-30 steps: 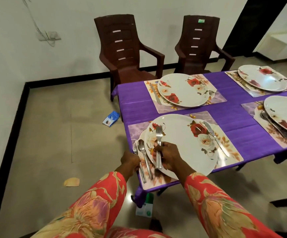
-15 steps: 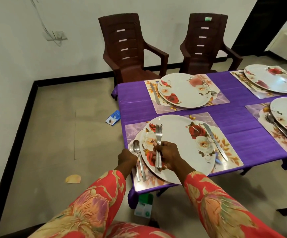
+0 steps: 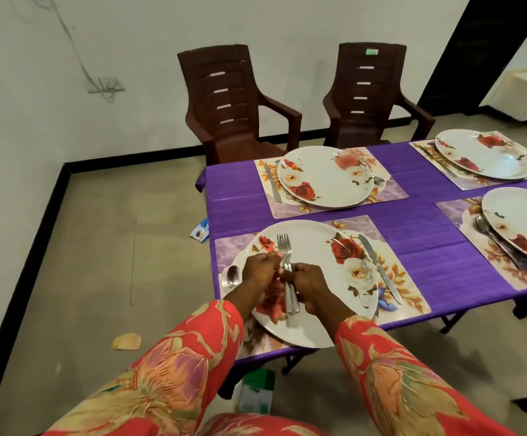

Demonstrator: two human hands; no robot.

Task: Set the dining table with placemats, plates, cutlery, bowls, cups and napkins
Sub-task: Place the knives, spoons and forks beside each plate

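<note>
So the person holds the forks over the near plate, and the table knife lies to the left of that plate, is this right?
Not quite: in the head view the table knife lies on the right side of the near plate. The forks are held over that plate, as you said.

Looking down on a purple-clothed table (image 3: 413, 234) with four floral placemats and plates. Over the nearest plate (image 3: 315, 278), right hand (image 3: 311, 283) gripping a bundle of forks (image 3: 285, 256), left hand (image 3: 260, 267) pinching one. Spoon (image 3: 233, 276) to the left, knife (image 3: 380, 268) to the right. Two brown chairs (image 3: 233, 105) beyond.
</note>
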